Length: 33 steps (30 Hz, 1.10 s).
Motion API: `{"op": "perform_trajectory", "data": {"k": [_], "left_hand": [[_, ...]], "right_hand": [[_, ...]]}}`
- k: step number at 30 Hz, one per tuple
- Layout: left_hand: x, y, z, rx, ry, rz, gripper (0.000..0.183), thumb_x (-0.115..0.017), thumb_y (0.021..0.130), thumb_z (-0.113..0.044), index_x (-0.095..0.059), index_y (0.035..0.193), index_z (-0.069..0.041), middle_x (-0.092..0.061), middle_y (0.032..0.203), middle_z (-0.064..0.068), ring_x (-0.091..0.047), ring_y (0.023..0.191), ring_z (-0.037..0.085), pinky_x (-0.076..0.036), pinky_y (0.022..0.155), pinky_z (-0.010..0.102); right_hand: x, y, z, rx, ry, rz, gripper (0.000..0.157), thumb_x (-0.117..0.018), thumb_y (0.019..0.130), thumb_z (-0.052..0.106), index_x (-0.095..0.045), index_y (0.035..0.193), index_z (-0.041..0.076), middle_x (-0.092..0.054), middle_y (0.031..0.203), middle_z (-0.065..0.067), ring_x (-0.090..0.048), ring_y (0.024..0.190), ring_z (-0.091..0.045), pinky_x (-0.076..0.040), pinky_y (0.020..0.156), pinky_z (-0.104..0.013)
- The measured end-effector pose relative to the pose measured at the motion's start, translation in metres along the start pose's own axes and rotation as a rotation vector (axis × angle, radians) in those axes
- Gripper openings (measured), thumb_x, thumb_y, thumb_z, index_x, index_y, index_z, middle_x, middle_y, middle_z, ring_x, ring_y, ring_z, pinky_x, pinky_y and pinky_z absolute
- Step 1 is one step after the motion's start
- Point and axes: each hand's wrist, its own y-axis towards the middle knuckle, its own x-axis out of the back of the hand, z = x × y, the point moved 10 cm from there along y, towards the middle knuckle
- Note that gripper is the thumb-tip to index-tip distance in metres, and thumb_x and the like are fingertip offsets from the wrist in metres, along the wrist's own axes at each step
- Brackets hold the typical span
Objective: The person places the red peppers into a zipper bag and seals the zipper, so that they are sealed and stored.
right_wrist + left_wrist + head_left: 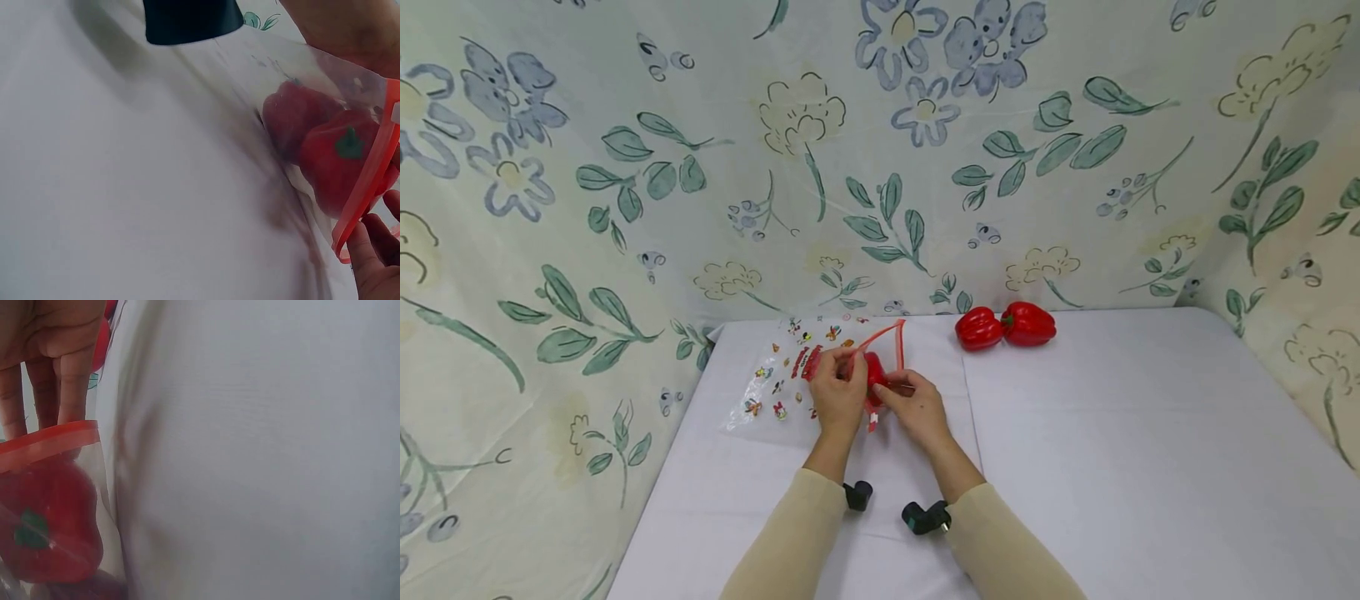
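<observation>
A clear zip bag [786, 392] with small cartoon prints and a red zip edge lies at the left of the table, its mouth spread near the hands. My left hand [838, 396] grips the bag by its mouth, fingers curled at the red edge. My right hand [919, 410] pinches the near part of that edge between thumb and fingers. Between the hands a red bell pepper [874, 372] shows at the mouth. Through the plastic, the right wrist view shows one bell pepper [340, 153] with a green stem and a second bell pepper [294, 112] behind it.
Two more red bell peppers, a left one [979, 329] and a right one [1028, 324], lie side by side at the table's back edge. A white cloth covers the table [1120, 433]. Behind it hangs a flowered curtain [880, 167]. Black cameras [925, 518] sit at both wrists.
</observation>
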Motion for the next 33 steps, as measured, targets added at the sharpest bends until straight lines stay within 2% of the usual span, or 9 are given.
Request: {"op": "perform_trajectory", "data": {"k": [7, 11, 14, 19, 28, 33], "left_hand": [[0.001, 0.001, -0.005, -0.035, 0.026, -0.024, 0.012, -0.073, 0.092, -0.017, -0.070, 0.101, -0.010, -0.078, 0.090, 0.007, -0.067, 0.076, 0.012, -0.050, 0.066, 0.018], [0.001, 0.001, -0.006, -0.035, 0.038, -0.030, 0.011, -0.073, 0.091, -0.016, -0.071, 0.100, -0.011, -0.078, 0.085, 0.007, -0.062, 0.071, 0.008, -0.047, 0.063, 0.017], [0.002, 0.001, -0.007, -0.032, 0.043, -0.032, 0.011, -0.072, 0.091, -0.016, -0.070, 0.100, -0.011, -0.077, 0.083, 0.007, -0.059, 0.069, 0.007, -0.046, 0.061, 0.016], [0.002, 0.001, -0.009, -0.050, 0.063, -0.039, 0.012, -0.072, 0.091, -0.017, -0.070, 0.101, -0.010, -0.078, 0.086, 0.007, -0.060, 0.070, 0.007, -0.047, 0.062, 0.017], [0.000, -0.001, -0.008, -0.029, 0.081, -0.022, 0.013, -0.071, 0.093, -0.018, -0.070, 0.103, -0.011, -0.080, 0.094, 0.006, -0.066, 0.077, 0.015, -0.049, 0.065, 0.021], [-0.001, -0.001, -0.006, -0.002, 0.085, -0.007, 0.014, -0.071, 0.093, -0.019, -0.069, 0.104, -0.011, -0.080, 0.098, 0.005, -0.071, 0.086, 0.017, -0.052, 0.072, 0.025]], "right_hand": [[-0.008, -0.001, 0.009, 0.055, -0.095, 0.060, 0.023, -0.070, 0.097, 0.027, -0.073, 0.116, 0.016, -0.075, 0.114, -0.004, -0.068, 0.106, -0.021, -0.059, 0.090, -0.036], [-0.013, -0.001, 0.014, 0.096, -0.188, 0.091, 0.023, -0.063, 0.100, 0.027, -0.074, 0.117, 0.014, -0.075, 0.110, -0.004, -0.065, 0.098, -0.019, -0.056, 0.088, -0.037], [-0.017, -0.001, 0.016, 0.095, -0.237, 0.114, 0.026, -0.060, 0.102, 0.028, -0.074, 0.118, 0.014, -0.075, 0.111, -0.003, -0.063, 0.095, -0.019, -0.056, 0.087, -0.038], [-0.023, 0.000, 0.015, 0.067, -0.265, 0.158, 0.029, -0.055, 0.104, 0.028, -0.073, 0.122, 0.015, -0.075, 0.116, -0.002, -0.064, 0.096, -0.019, -0.056, 0.090, -0.040], [-0.035, 0.002, 0.018, 0.126, -0.291, 0.241, 0.030, -0.051, 0.104, 0.023, -0.073, 0.121, 0.012, -0.073, 0.094, -0.003, -0.059, 0.077, -0.017, -0.049, 0.070, -0.032], [-0.037, 0.002, 0.020, 0.132, -0.320, 0.257, 0.031, -0.050, 0.104, 0.022, -0.072, 0.122, 0.012, -0.072, 0.095, -0.003, -0.059, 0.080, -0.017, -0.048, 0.072, -0.031]]}}
